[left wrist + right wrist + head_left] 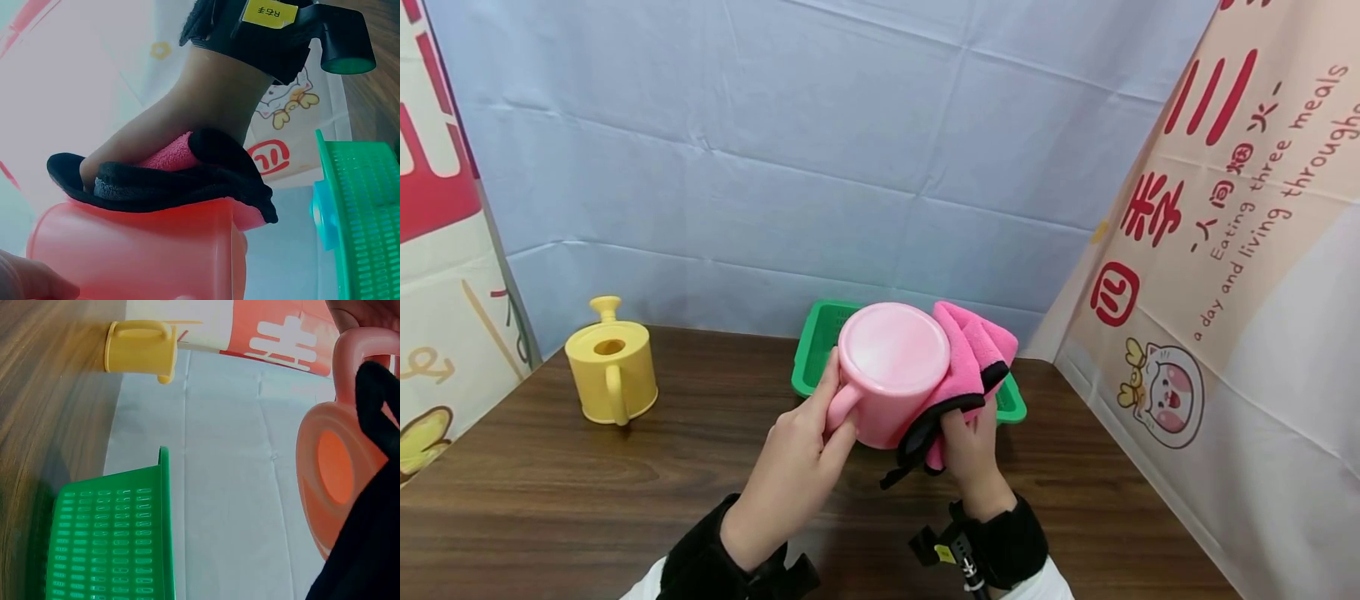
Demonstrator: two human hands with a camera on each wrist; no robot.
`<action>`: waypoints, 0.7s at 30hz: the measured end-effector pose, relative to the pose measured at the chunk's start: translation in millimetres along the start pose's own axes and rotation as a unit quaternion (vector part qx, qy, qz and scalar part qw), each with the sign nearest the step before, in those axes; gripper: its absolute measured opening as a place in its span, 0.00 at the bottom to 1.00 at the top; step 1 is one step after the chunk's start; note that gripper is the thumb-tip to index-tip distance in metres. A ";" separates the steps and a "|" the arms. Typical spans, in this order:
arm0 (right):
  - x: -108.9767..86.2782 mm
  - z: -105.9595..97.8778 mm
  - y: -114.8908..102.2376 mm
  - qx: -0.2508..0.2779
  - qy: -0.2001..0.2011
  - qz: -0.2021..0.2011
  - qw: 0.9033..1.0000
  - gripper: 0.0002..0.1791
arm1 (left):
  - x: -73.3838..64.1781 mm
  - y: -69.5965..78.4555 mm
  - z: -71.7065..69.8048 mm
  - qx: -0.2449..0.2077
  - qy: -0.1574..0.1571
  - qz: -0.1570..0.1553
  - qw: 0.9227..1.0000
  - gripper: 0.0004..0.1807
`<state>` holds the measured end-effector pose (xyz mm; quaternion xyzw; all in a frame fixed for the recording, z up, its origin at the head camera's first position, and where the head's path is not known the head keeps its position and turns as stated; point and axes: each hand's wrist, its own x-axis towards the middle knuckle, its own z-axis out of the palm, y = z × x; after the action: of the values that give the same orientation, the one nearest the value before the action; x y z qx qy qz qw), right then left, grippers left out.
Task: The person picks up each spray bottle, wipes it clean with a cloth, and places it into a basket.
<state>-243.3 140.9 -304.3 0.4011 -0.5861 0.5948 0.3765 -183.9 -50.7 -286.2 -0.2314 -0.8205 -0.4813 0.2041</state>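
Observation:
My left hand holds a pink watering can by its handle side, raised in front of me. Its smooth round base is turned up toward the head camera. In the right wrist view the can's top shows an oval opening. My right hand grips a bunched pink cloth with a black edge. This cloth lies against the right side of the can; in the left wrist view its black border runs along the can's wall. Some right fingertips are hidden in the folds.
Behind the can stands a green slotted basket on the dark wooden table. A yellow watering can is upright at the left. A pale blue cloth backdrop hangs behind, with printed sheets at the sides.

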 end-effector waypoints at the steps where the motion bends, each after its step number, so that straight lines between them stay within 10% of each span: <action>1: 0.1 0.1 -0.1 -0.004 0.000 0.000 1.000 0.15 | -0.1 -0.2 0.0 -0.001 -0.001 -0.002 1.000 0.37; 21: -1.2 3.9 -13.4 -0.037 -0.021 0.076 0.996 0.18 | 1.7 -3.6 0.4 -0.034 -0.010 -0.040 0.999 0.35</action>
<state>-230.4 137.5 -300.1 0.3539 -0.6446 0.5905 0.3325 -187.4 -51.7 -288.0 -0.2103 -0.8139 -0.5147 0.1686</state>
